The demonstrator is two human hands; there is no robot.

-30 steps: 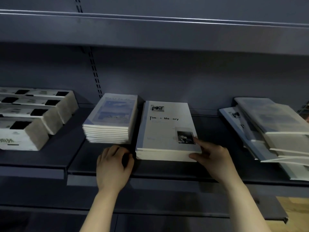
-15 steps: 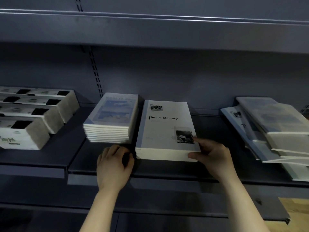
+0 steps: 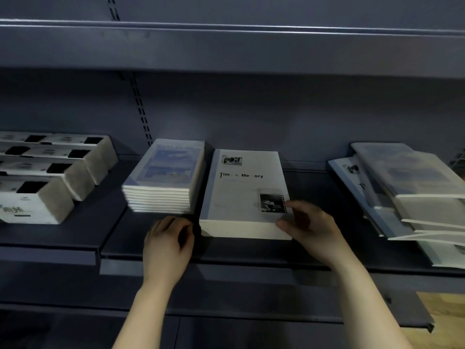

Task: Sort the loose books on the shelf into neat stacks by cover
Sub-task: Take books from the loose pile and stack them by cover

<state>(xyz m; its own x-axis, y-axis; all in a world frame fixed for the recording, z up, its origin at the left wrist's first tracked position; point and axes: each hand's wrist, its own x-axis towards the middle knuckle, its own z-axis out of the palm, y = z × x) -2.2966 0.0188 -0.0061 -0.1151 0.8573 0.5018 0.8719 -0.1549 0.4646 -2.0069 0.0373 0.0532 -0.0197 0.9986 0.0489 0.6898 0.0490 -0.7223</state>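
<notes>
A neat stack of white "Time & Memory" books [image 3: 241, 197] lies mid-shelf. My right hand [image 3: 310, 229] grips its front right corner, fingers on the top cover and thumb against the front edge. My left hand [image 3: 168, 244] sits at the stack's front left corner with curled fingers, thumb against the corner; the fingertips are lost in shadow. To the left stands a neat stack of blue-cover books [image 3: 163, 180]. A loose, skewed pile of mixed books [image 3: 412, 195] lies at the right.
Rows of white boxes with black windows [image 3: 50, 177] fill the left shelf section. The dark shelf [image 3: 226, 255] has a front lip just below my hands. Another shelf [image 3: 226, 46] overhangs above. A wooden floor patch [image 3: 442, 321] shows at the bottom right.
My right hand has slid slightly back along the stack's front right corner, its thumb now on the front edge. The left hand and the stacks stay where they were.
</notes>
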